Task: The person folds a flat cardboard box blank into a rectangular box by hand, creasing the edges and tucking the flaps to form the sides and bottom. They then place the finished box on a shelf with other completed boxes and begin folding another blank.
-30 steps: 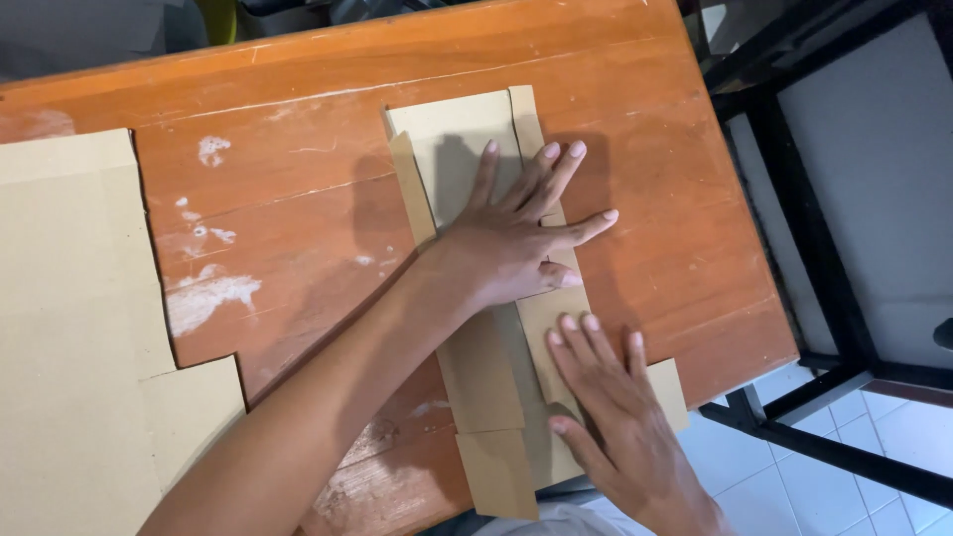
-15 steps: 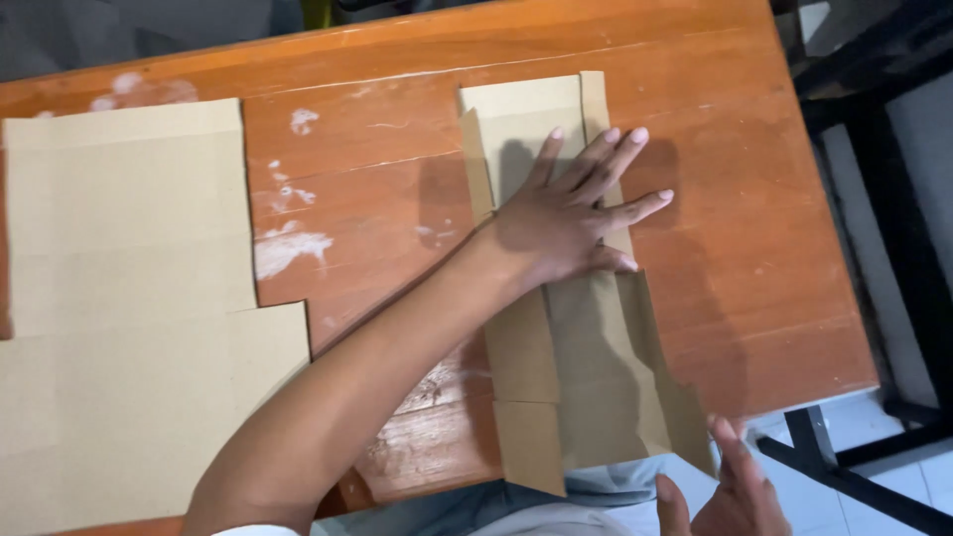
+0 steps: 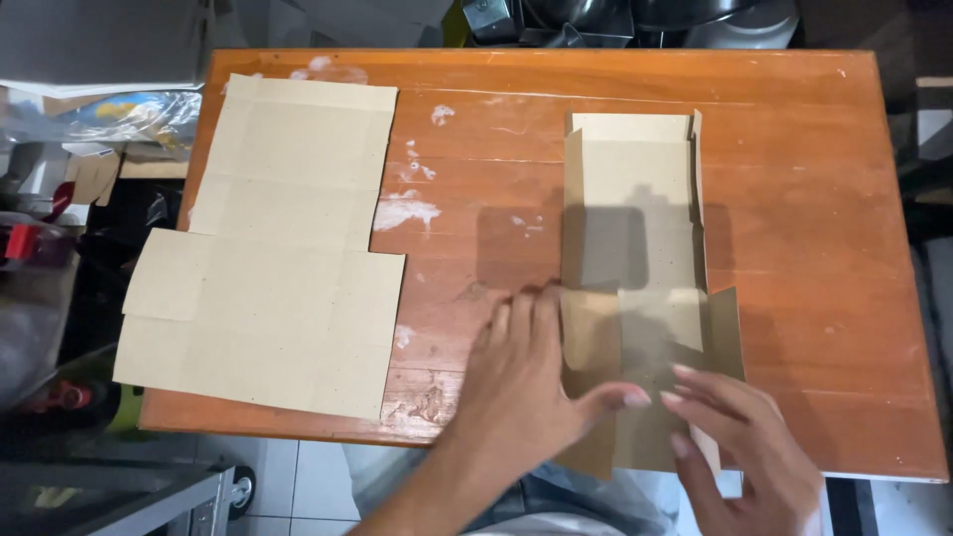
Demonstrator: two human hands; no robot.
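A partly folded brown cardboard box blank [image 3: 631, 228] lies on the right half of an orange-brown wooden table [image 3: 814, 199], its long side walls raised and its near flaps loose. My left hand [image 3: 526, 387] rests palm down on the table just left of the blank's near end, fingers apart, with the thumb stretched across onto the cardboard. From the lower right, my right hand [image 3: 740, 437] reaches in, and its fingertips touch the near flap close to my left thumb. Neither hand closes around anything.
A second, flat cardboard blank [image 3: 268, 258] covers the table's left part and overhangs its left edge. White paint smears [image 3: 405, 210] mark the wood between the two blanks. Cluttered shelves and bags [image 3: 60, 149] stand to the left, dark equipment [image 3: 635, 20] behind, and tiled floor below.
My left hand slid off the middle of the blank back to its near left side. My right hand came back up onto the near flap. The view now takes in the whole table.
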